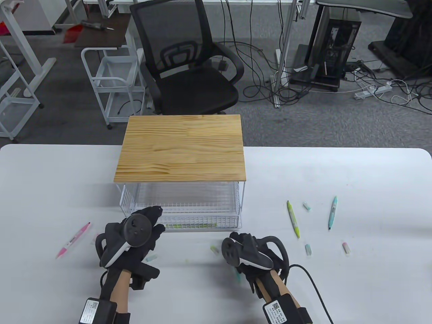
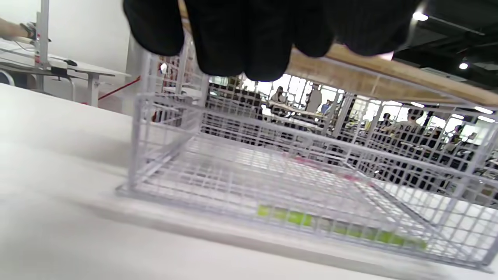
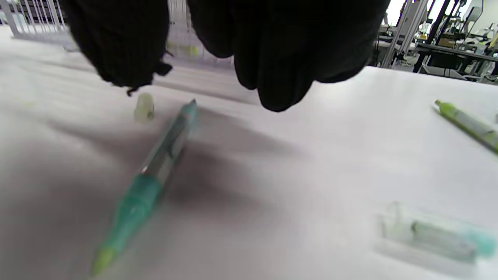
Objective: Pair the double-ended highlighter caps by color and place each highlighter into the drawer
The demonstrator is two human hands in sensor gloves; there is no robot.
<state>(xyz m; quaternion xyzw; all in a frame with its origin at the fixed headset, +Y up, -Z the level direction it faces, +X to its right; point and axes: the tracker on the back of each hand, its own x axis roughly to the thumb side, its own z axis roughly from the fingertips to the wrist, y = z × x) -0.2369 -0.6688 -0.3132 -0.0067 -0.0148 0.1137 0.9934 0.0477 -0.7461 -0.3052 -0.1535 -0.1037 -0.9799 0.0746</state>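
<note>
A white wire drawer (image 1: 189, 202) stands pulled out from under a wooden top (image 1: 182, 148). A green highlighter (image 1: 189, 225) (image 2: 338, 227) lies along its front. My left hand (image 1: 150, 219) (image 2: 249, 39) reaches to the drawer's front left corner, fingers relaxed and holding nothing. My right hand (image 1: 243, 256) (image 3: 249, 50) hovers over a teal highlighter (image 3: 155, 171) (image 1: 238, 275) on the table without touching it. A pale green cap (image 3: 144, 107) (image 1: 214, 250) lies just beyond it. A teal cap (image 3: 435, 237) lies to the right.
A pink highlighter (image 1: 72, 240) lies at the left. A green highlighter (image 1: 293, 219), a blue one (image 1: 332, 212) and loose caps (image 1: 308, 249) (image 1: 346, 247) (image 1: 306, 206) lie at the right. Another cap (image 1: 152, 258) sits by my left wrist.
</note>
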